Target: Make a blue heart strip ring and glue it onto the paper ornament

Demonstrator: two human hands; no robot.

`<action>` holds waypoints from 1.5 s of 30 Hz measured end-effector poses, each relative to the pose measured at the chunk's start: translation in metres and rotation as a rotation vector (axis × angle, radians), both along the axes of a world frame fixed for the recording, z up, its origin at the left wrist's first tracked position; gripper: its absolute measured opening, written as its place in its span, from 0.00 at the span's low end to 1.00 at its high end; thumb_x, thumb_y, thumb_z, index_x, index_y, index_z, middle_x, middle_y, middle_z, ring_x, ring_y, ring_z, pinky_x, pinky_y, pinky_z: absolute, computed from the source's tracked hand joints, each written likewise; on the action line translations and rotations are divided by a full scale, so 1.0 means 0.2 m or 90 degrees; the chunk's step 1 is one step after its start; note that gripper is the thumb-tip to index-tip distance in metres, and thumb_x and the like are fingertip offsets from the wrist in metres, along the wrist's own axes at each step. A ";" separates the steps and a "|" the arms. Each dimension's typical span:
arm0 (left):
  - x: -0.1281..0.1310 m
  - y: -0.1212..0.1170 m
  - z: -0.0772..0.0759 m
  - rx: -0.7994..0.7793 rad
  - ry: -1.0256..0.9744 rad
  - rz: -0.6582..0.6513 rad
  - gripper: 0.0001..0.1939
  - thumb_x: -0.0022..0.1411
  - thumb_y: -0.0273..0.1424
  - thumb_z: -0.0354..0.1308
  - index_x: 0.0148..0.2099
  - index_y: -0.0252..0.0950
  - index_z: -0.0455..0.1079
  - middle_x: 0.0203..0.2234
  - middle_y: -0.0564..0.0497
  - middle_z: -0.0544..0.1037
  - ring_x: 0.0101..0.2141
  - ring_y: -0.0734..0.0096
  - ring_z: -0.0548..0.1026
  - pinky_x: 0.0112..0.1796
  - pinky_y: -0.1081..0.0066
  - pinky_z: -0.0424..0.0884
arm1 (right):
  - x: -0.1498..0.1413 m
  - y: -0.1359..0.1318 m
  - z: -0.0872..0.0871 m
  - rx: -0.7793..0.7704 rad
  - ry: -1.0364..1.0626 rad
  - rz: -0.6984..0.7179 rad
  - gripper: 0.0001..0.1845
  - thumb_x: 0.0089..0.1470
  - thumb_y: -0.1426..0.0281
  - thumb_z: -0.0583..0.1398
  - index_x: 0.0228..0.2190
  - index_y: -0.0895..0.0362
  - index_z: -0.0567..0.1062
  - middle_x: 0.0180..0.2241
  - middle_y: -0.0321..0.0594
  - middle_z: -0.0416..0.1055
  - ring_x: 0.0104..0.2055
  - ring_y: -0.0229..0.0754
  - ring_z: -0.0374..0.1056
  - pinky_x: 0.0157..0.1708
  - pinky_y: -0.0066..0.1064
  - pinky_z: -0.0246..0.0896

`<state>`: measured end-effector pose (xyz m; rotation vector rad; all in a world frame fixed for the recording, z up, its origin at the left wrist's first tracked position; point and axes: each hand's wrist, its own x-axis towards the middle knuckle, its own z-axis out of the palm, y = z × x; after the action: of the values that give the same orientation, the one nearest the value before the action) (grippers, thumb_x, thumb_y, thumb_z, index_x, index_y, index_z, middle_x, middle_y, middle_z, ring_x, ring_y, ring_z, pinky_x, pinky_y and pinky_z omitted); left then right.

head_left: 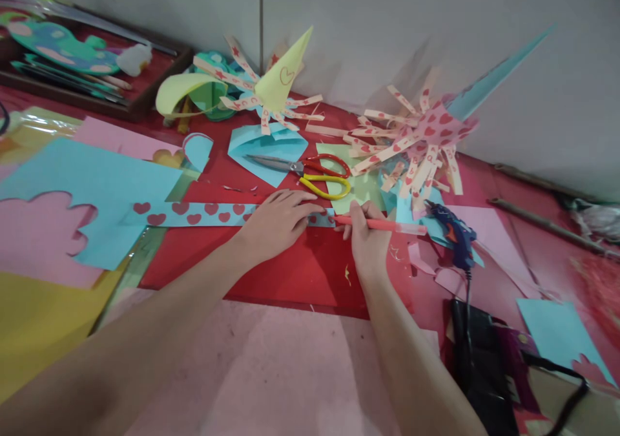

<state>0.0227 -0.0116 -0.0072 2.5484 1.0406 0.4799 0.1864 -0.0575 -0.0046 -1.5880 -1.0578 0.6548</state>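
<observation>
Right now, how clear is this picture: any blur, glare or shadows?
Head view: softly blurred, notably the red stringy material at right; head view: glare on the shiny clear plastic wrap at far left; head view: dim shadow on the smooth red sheet below the bare left hand.

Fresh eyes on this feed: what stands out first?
Probably the yellow cone and blue cone, slanting up at the back. Next, the scissors mid-picture, just beyond the left hand, which lies on a heart-dotted strip; the right hand holds a red pen at the strip's right end.
</observation>
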 end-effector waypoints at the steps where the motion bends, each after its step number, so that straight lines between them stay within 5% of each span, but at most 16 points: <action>1: 0.00 0.00 0.00 0.001 -0.003 0.000 0.19 0.62 0.24 0.45 0.52 0.41 0.68 0.51 0.51 0.69 0.52 0.66 0.65 0.54 0.61 0.60 | 0.00 0.00 0.00 -0.002 -0.002 0.000 0.18 0.54 0.66 0.54 0.16 0.53 0.56 0.09 0.25 0.55 0.15 0.33 0.62 0.21 0.25 0.62; 45: 0.00 0.00 0.01 -0.004 -0.001 -0.005 0.19 0.62 0.25 0.44 0.52 0.41 0.68 0.51 0.50 0.69 0.53 0.66 0.65 0.54 0.61 0.60 | -0.01 -0.01 0.03 -0.013 -0.007 -0.013 0.17 0.52 0.68 0.54 0.17 0.53 0.54 0.12 0.26 0.55 0.16 0.33 0.62 0.21 0.25 0.63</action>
<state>0.0228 -0.0117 -0.0060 2.5455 1.0295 0.4753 0.1836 -0.0597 0.0007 -1.6191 -1.0448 0.6453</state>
